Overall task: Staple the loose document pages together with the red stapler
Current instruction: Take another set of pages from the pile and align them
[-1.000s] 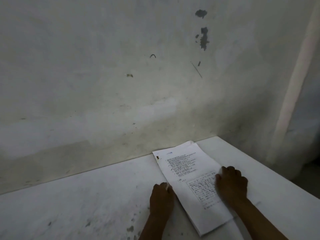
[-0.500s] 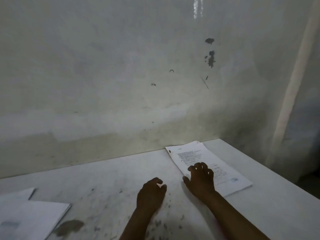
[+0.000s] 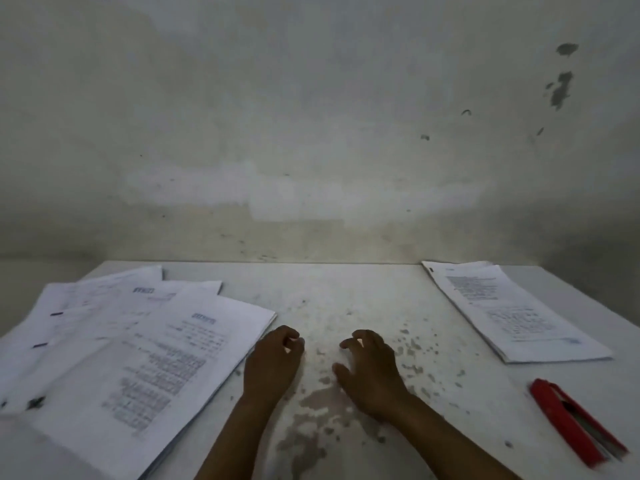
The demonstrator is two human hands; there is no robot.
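A stapled-looking stack of printed pages (image 3: pixel 509 310) lies at the table's far right, with a dark mark at its top left corner. Several loose printed pages (image 3: pixel 138 341) are spread and overlapping on the left half of the table. The red stapler (image 3: pixel 575 427) lies near the right front edge, apart from both hands. My left hand (image 3: pixel 273 365) hovers over the bare middle of the table with fingers curled and nothing in it, just right of the loose pages. My right hand (image 3: pixel 370 372) is beside it, fingers loosely bent, empty.
The white table (image 3: pixel 346 292) is worn and speckled with dark chipped patches in the middle. A stained wall (image 3: pixel 311 133) stands right behind its far edge. The table's right edge runs just past the stapler and the right stack.
The view has swung left. My right hand has come off the right-hand stack and both hands now sit mid-table. The loose pages on the left and the stapler have come into view.
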